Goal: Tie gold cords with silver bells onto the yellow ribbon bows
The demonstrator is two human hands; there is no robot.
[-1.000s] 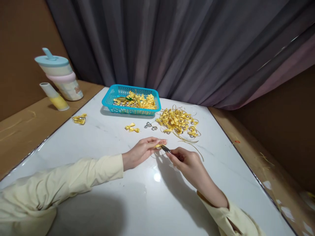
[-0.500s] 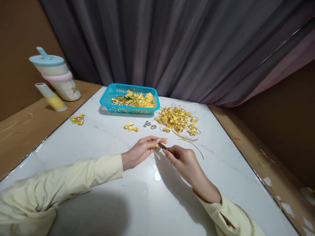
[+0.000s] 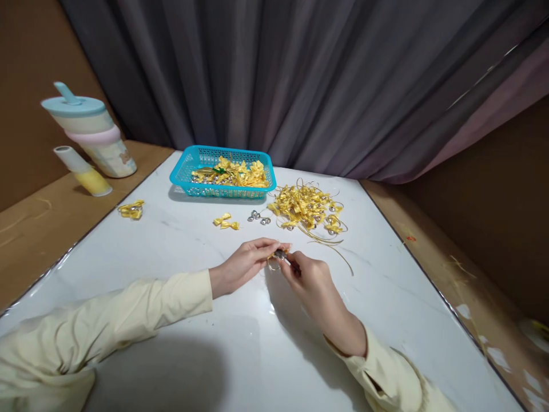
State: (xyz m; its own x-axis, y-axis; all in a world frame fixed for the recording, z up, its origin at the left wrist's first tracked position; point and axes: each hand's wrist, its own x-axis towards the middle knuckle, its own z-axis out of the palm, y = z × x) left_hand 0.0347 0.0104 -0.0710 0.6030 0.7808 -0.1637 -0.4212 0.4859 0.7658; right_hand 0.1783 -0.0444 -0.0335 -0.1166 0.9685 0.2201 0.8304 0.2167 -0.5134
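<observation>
My left hand (image 3: 246, 263) is closed, with thumb and fingers pinching a small yellow ribbon bow that they mostly cover. A loop of thin gold cord (image 3: 273, 268) hangs below those fingertips. In my right hand (image 3: 315, 286) is a small dark metal tool (image 3: 281, 254), its tip at the bow by the left thumb. The kind of tool is hard to make out. Beyond the hands lie loose yellow bows (image 3: 229, 225) and several silver heart-shaped charms (image 3: 259, 217). A pile of yellow bows with charms and gold cords (image 3: 302, 206) is to their right.
A blue mesh basket (image 3: 223, 192) with bows and charms stands at the back of the white table (image 3: 180, 355). One small bow cluster (image 3: 131, 210) lies near the left edge. A lidded tumbler (image 3: 96, 134) and a yellow-and-white bottle (image 3: 86, 173) stand left, beneath the curtain (image 3: 257, 74).
My right hand has moved slightly left, bringing the dark tool closer in against the left fingertips. The cord loop beneath shows more clearly. The whole view has shifted a little.
</observation>
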